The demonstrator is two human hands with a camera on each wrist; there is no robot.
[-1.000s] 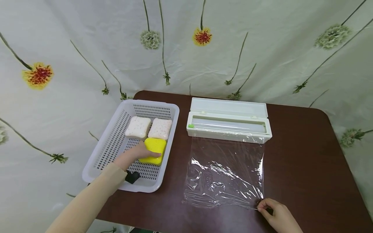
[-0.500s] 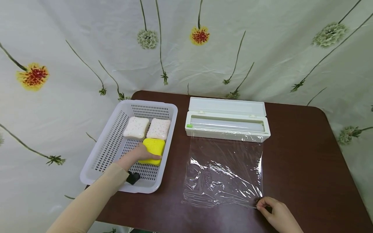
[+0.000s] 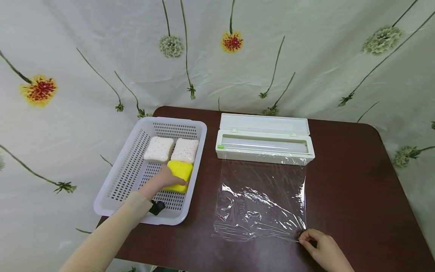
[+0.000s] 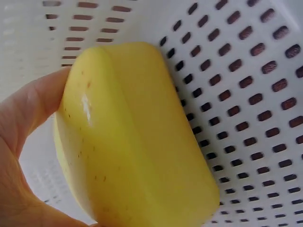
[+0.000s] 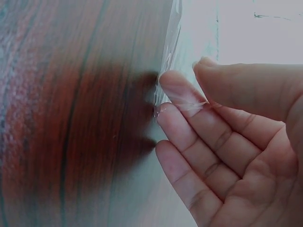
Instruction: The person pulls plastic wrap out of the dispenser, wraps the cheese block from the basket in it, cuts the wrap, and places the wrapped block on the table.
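In the basket at the left, my left hand [image 3: 164, 178] grips a glossy yellow speckled block [image 3: 181, 170] with rounded corners. The left wrist view shows thumb and fingers along one side of this block [image 4: 137, 137], close to the perforated basket wall. Two white speckled blocks [image 3: 158, 149] [image 3: 185, 150] lie just beyond it. My right hand [image 3: 323, 247] pinches the near right corner of a clear plastic wrap sheet [image 3: 261, 204]. Between thumb and index finger, the right wrist view shows a thin film edge [image 5: 189, 105]. The sheet runs back to a white wrap dispenser [image 3: 265, 155].
The pale perforated basket [image 3: 119, 162] stands at the table's left edge. Behind the roll, the dispenser's lid [image 3: 265, 124] is raised. A green slider [image 3: 221, 146] sits at its left end. The dark brown table [image 3: 357, 196] meets a flowered curtain [image 3: 306, 75].
The head view has turned slightly to the right. Both hands keep their holds on the yellow block and the plastic wrap.
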